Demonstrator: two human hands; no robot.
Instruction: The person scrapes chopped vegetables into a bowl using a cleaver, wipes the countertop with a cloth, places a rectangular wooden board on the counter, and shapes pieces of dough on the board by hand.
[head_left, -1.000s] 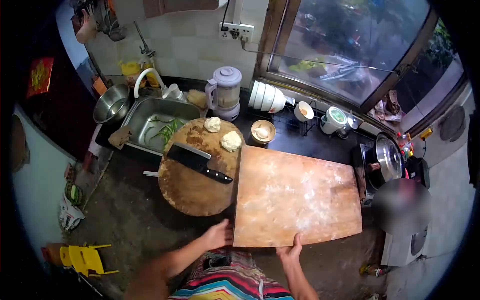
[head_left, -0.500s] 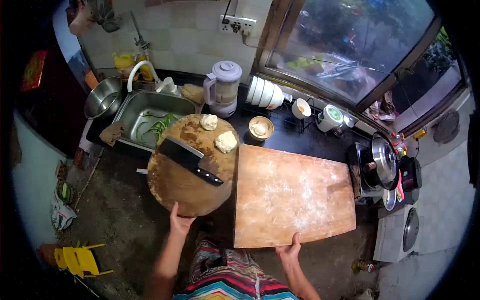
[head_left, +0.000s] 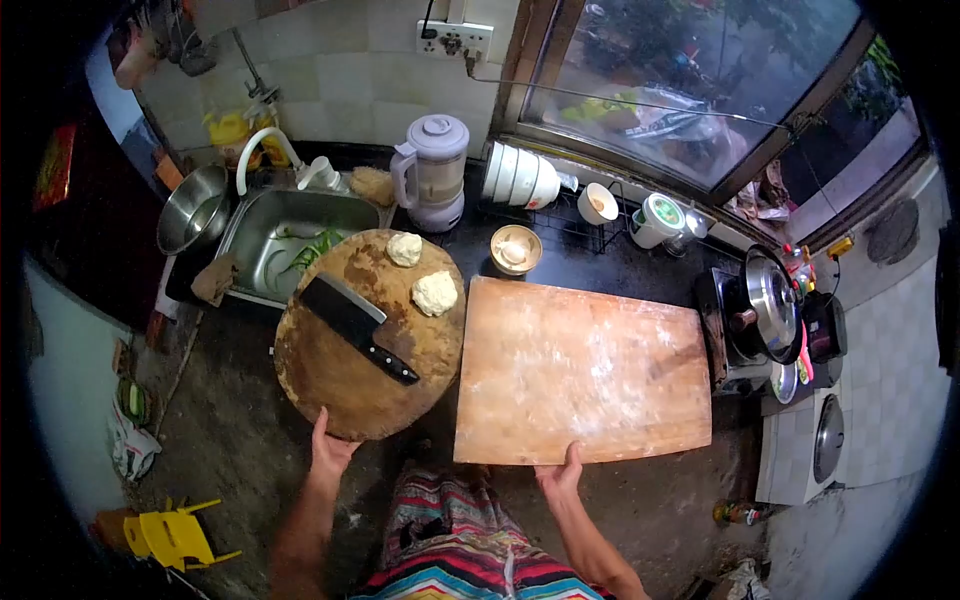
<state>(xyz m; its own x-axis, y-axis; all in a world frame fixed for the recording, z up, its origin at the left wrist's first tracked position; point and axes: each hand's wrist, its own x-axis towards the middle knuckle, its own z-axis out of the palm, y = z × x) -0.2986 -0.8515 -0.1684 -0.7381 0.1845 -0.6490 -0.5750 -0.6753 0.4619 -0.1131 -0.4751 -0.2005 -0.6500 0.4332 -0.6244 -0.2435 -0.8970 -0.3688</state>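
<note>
My left hand (head_left: 330, 450) grips the near edge of a round wooden chopping board (head_left: 320, 385), thumb on top and fingers hidden below. A black-bladed cleaver (head_left: 345, 315) lies slantwise across that board. Two lumps of dough, a smaller one (head_left: 404, 249) and a larger one (head_left: 434, 293), sit toward its far right side. At the near edge of a rectangular wooden board (head_left: 585, 380), dusted with flour, my right hand (head_left: 560, 475) holds on with the thumb up. The two boards lie side by side, very close together.
Behind the round board is a sink (head_left: 255, 225) with green leaves in it. A blender (head_left: 435, 175), a small bowl (head_left: 515, 249) and stacked white bowls (head_left: 520, 178) stand on the dark counter. A lidded pan (head_left: 770, 300) sits on the stove at right.
The near edge of the rectangular board has moved away from my body, with my right hand on it. The whole view has shifted slightly; the cleaver and dough keep their places on the round board.
</note>
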